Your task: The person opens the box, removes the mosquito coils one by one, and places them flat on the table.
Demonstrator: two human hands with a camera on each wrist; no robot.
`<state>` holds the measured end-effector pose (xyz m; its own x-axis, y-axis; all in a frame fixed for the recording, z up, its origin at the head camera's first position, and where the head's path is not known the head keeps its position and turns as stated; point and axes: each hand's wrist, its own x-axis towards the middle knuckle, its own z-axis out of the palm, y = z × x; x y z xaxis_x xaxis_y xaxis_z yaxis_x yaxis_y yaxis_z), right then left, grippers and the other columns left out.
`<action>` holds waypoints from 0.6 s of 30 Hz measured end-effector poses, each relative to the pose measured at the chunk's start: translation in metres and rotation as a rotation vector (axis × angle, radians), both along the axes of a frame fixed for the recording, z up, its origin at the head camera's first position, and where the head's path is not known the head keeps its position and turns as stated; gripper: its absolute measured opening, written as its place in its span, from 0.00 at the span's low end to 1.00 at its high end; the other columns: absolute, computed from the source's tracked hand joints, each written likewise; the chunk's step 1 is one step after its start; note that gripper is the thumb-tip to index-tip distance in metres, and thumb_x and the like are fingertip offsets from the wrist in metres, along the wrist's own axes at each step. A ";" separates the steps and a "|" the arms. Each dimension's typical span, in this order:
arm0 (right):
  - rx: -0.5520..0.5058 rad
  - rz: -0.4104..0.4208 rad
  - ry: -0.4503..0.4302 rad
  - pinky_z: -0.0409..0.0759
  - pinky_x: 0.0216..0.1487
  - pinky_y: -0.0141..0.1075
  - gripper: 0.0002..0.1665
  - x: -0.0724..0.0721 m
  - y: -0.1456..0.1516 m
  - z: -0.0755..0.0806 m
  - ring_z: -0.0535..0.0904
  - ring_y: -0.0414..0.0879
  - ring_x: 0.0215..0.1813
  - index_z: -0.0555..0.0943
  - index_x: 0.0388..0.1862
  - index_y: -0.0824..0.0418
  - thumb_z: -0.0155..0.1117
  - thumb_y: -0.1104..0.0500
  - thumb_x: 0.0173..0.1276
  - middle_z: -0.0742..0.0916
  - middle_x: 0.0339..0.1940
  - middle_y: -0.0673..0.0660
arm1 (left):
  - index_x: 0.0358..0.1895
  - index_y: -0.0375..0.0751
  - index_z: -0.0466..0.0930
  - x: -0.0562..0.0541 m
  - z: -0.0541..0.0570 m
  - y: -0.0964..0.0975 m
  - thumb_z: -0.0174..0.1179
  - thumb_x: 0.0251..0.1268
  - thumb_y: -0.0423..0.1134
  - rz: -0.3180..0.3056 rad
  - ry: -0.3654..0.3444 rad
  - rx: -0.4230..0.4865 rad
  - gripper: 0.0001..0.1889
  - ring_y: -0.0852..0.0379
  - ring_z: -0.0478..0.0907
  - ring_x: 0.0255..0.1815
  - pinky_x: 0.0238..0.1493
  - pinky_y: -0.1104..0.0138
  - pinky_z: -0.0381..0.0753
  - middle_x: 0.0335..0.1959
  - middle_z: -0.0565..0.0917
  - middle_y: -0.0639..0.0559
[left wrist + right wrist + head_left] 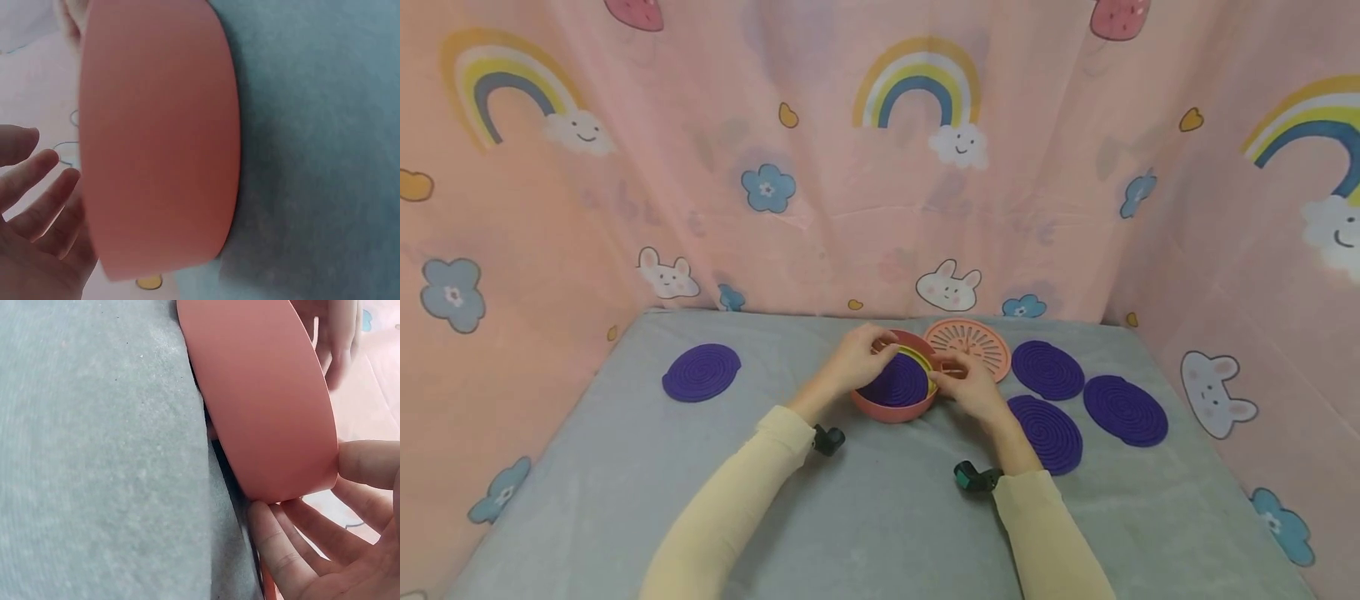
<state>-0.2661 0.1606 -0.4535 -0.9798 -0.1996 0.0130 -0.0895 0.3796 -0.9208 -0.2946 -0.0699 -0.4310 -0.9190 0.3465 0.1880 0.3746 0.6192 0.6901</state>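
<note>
A pink round holder point(892, 412) with a tall smooth side sits at the middle back of the table. Inside it lies a purple coaster with spiral grooves point(895, 382), and a yellow rim point(917, 358) shows along its far edge. My left hand point(861, 358) is over the holder's left rim, its fingers relaxed and spread in the left wrist view. At the right side my right hand point(973, 387) grips the holder, thumb by the rim and fingers point(281, 550) at its lower edge.
Behind the right hand lies a pink slotted disc point(967, 340). Several more purple coasters point(1048, 369) lie flat to the right, and one purple coaster point(702, 372) lies far left. A printed pink curtain point(820, 250) borders the grey table cloth point(865, 517).
</note>
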 end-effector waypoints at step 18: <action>-0.006 -0.012 -0.004 0.80 0.59 0.53 0.23 -0.005 0.003 -0.009 0.77 0.63 0.65 0.79 0.65 0.61 0.66 0.59 0.74 0.80 0.64 0.65 | 0.62 0.39 0.80 -0.019 -0.008 0.019 0.63 0.73 0.43 -0.056 -0.132 -0.225 0.19 0.48 0.76 0.64 0.67 0.54 0.73 0.60 0.82 0.45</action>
<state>-0.2713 0.1637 -0.4624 -0.9822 -0.1877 0.0101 -0.0813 0.3752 -0.9234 -0.3137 -0.0509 -0.4390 -0.9086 0.4171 -0.0198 0.3286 0.7435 0.5824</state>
